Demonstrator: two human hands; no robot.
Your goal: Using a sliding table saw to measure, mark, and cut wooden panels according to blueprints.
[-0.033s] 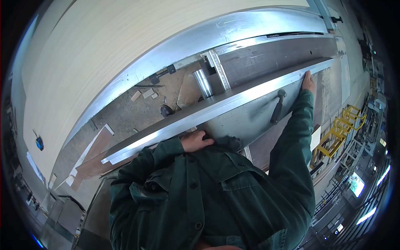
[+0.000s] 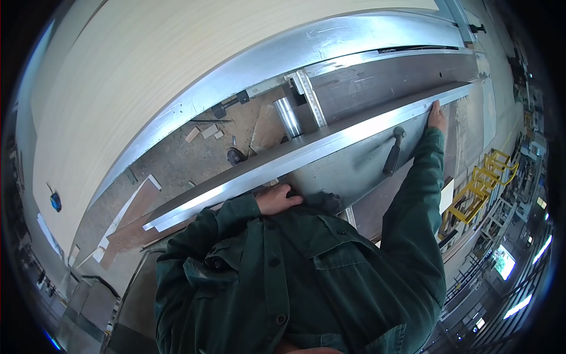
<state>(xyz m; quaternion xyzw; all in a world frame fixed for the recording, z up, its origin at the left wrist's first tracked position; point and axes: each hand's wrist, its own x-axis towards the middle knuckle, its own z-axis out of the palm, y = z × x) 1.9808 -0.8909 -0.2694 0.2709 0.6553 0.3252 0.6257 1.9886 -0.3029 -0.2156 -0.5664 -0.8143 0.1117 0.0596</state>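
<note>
A long metal saw fence (image 2: 348, 138) with a bright top edge crosses diagonally in front of me. My right hand (image 2: 437, 120) reaches along it on a stretched arm. Its fingers are closed at the fence's near edge, toward the far right end. My left hand (image 2: 276, 199) is close to my body, just below the fence, with its fingers curled and thumb out. A dark part beside the thumb is partly hidden, so what the hand grips cannot be made out. A dark-handled lever (image 2: 391, 159) stands on the grey plate (image 2: 336, 174) between my hands.
A shiny metal cylinder (image 2: 287, 118) and a ruled bar (image 2: 311, 97) lie beyond the fence. A large pale board (image 2: 147, 71) lies past a curved-looking metal rail (image 2: 283, 53). Wood offcuts (image 2: 209, 131) litter the floor. Yellow metal frames (image 2: 480, 186) stand at right.
</note>
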